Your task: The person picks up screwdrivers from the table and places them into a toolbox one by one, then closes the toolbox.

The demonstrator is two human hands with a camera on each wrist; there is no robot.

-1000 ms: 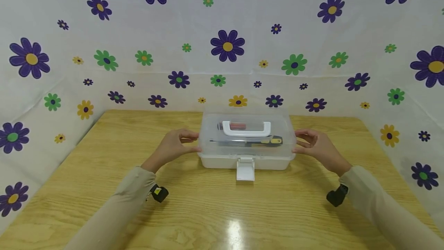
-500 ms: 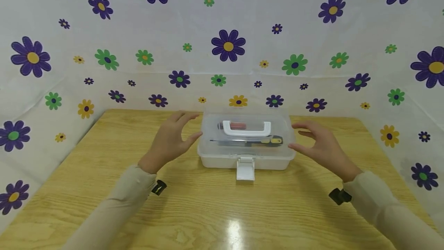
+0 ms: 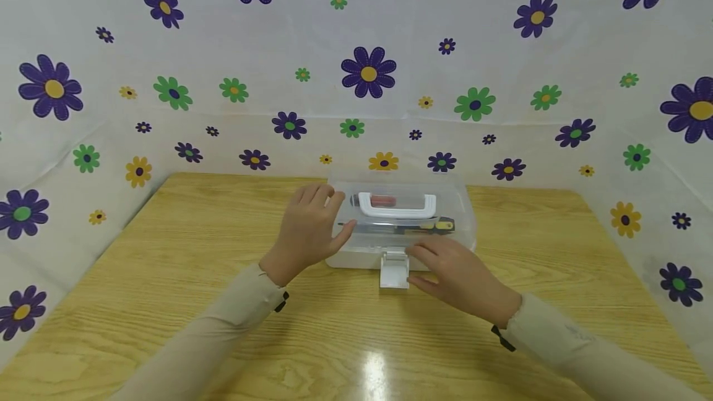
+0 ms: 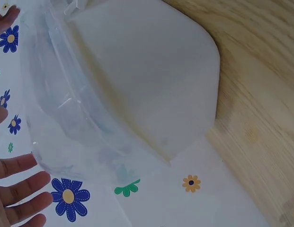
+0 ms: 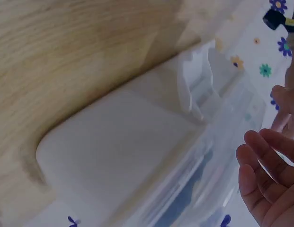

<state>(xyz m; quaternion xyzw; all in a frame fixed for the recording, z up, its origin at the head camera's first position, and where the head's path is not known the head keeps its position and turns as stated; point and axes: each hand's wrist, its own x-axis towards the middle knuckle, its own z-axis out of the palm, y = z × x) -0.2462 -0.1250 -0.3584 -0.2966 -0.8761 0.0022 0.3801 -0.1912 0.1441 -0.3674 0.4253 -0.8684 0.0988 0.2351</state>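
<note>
A plastic toolbox (image 3: 356, 259) with a white base and a clear lid (image 3: 457, 197) stands at the back of the table, lid down. Its white handle (image 3: 398, 212) lies on top, and the front latch (image 3: 394, 276) hangs flipped out. Through the lid show a red-handled item (image 3: 383, 201) and a black-and-yellow tool (image 3: 444, 224). My left hand (image 3: 309, 228) is spread at the box's left end, overlapping the lid in the head view. Beside the latch is my right hand (image 3: 459, 277), thumb and fingers apart, fingertips right at the latch's edge. Both hands hold nothing.
The wooden table (image 3: 223, 234) extends around the box on the left, right and front. A white cloth (image 3: 312, 36) printed with flowers hangs behind it and at both sides. Each wrist wears a small black camera.
Both hands have let go of the toolbox's ends. The left has moved right over the lid's left end; the right has come left and forward to the latch. The box has stayed put.
</note>
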